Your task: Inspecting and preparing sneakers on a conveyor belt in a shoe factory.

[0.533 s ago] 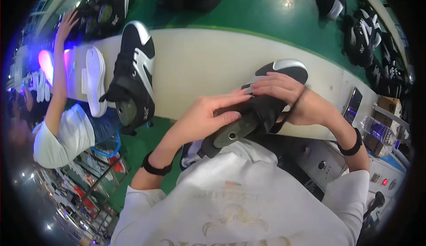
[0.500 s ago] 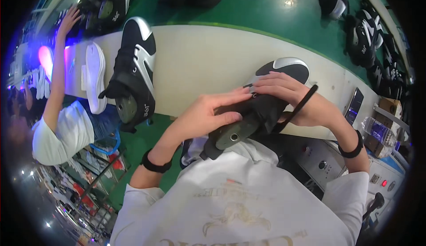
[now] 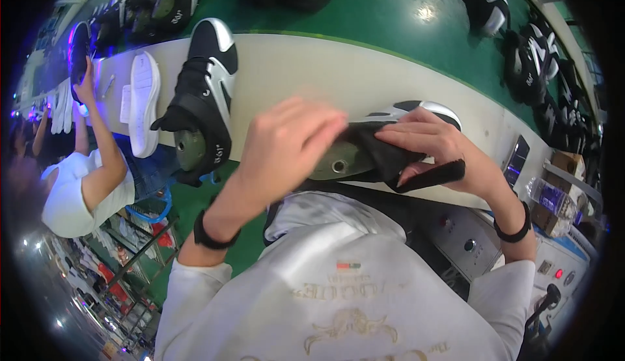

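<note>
A black sneaker with a silver toe lies on its side at the near edge of the pale bench, its dark green shoe last showing at the opening. My right hand is closed on the sneaker's black upper near the opening, and a black strap-like piece sticks out below the fingers. Blurred by motion, my left hand is raised beside the last; its fingers are too smeared to read. To the left, another black and silver sneaker stands on the bench with a last in it.
A white sole lies left of the standing sneaker. Beyond the bench, several sneakers sit on a green surface. At right are a phone, a clear plastic bottle and a control panel. A co-worker holds a dark piece.
My left hand has lifted off the sneaker and moved up and left. The sneaker has turned onto its side, and my right hand now grips its upper. The co-worker now holds up a dark piece.
</note>
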Demonstrator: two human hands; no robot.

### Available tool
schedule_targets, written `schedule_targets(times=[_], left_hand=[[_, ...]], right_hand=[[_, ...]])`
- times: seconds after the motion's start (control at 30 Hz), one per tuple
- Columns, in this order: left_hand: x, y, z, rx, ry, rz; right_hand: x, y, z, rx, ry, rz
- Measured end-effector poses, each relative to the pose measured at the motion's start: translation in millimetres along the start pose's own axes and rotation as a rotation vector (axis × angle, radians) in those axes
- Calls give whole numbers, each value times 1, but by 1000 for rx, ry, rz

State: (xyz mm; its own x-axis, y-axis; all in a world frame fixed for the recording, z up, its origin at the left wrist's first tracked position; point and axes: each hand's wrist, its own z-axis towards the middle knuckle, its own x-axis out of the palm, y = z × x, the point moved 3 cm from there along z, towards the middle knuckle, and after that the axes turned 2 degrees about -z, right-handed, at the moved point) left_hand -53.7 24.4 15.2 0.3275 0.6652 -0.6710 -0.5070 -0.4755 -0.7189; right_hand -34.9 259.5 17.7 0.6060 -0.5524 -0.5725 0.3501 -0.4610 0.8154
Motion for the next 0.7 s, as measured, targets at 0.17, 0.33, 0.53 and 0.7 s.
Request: schedule_targets(times=[0.17, 0.33, 0.53, 0.7], left_hand=[[7, -42, -62, 187, 14, -11], [41, -42, -74, 102, 138, -71], [4, -28, -53, 210, 303, -443], [12, -13, -17, 185, 15, -206]], right_hand=[[-2, 9, 6, 44, -37, -48], [7, 7, 17, 84, -119, -118], [18, 2, 12, 8, -153, -187], [20, 6, 20, -47, -169, -162]])
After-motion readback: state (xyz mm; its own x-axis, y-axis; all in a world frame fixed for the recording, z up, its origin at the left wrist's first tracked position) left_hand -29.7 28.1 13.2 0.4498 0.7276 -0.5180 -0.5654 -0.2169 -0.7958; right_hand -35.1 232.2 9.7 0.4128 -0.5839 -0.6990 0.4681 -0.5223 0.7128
